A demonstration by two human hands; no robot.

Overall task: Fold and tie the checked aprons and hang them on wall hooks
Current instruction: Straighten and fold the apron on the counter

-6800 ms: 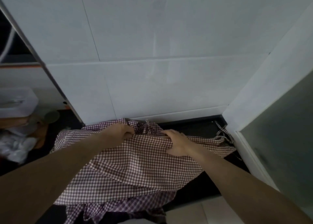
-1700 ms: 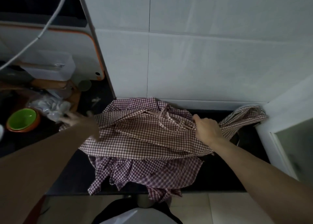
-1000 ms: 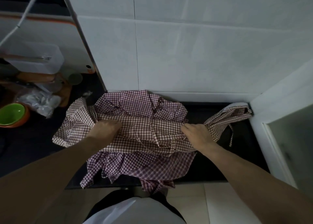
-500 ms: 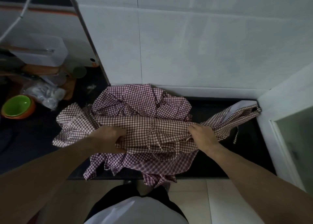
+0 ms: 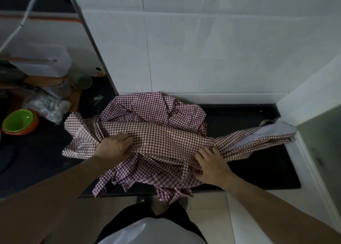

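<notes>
Soft, limp checked apron [image 5: 166, 140] lies rolled along the counter's [image 5: 258, 169] middle, left hand [image 5: 114, 147] gripping one gathered end, right hand [image 5: 212, 162] pressing spread-fingered; likely best held there.

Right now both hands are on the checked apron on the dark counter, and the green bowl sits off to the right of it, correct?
Not quite. The head view shows the green bowl to the left of the checked apron, not the right. Both the left hand and right hand are on it, on the dark counter.
</notes>
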